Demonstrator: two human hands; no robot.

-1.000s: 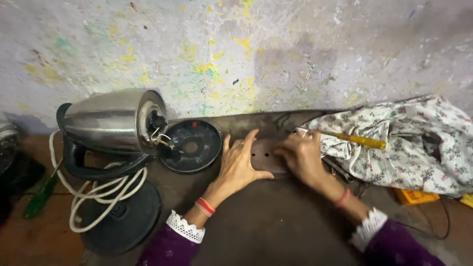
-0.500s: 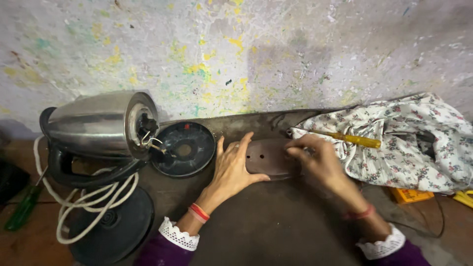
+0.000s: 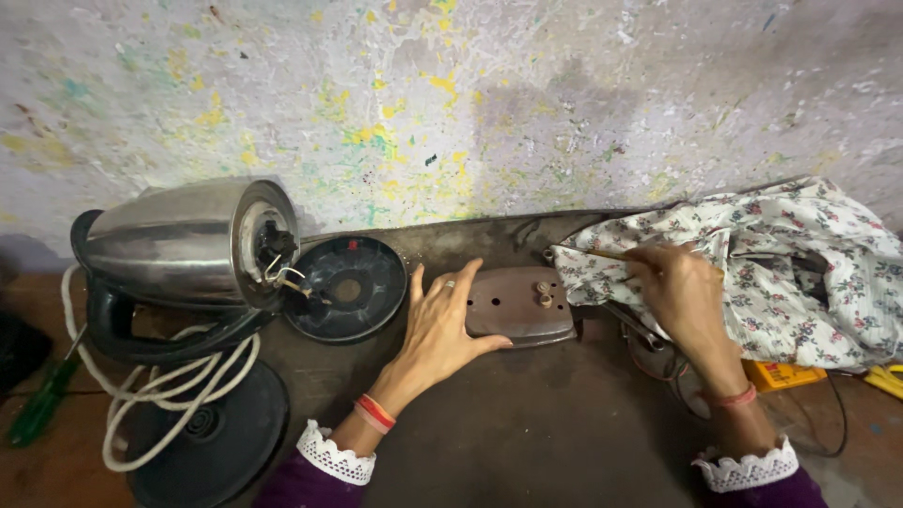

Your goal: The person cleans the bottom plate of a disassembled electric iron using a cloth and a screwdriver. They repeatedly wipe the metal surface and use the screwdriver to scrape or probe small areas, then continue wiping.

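- Left hand (image 3: 440, 329) lies flat and open on the table (image 3: 527, 442), fingertips touching the brown iron soleplate (image 3: 517, 306) near the back edge.
- Right hand (image 3: 679, 293) pinches a thin screwdriver (image 3: 593, 252) over floral cloth (image 3: 790, 273).
- Steel kettle (image 3: 179, 245) lies sideways, far left.

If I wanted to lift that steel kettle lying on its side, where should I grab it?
Probably by the black handle, reaching from the near side: it loops out under the kettle on the side toward the camera. The open base end, facing right, has loose wires, so avoid that end.
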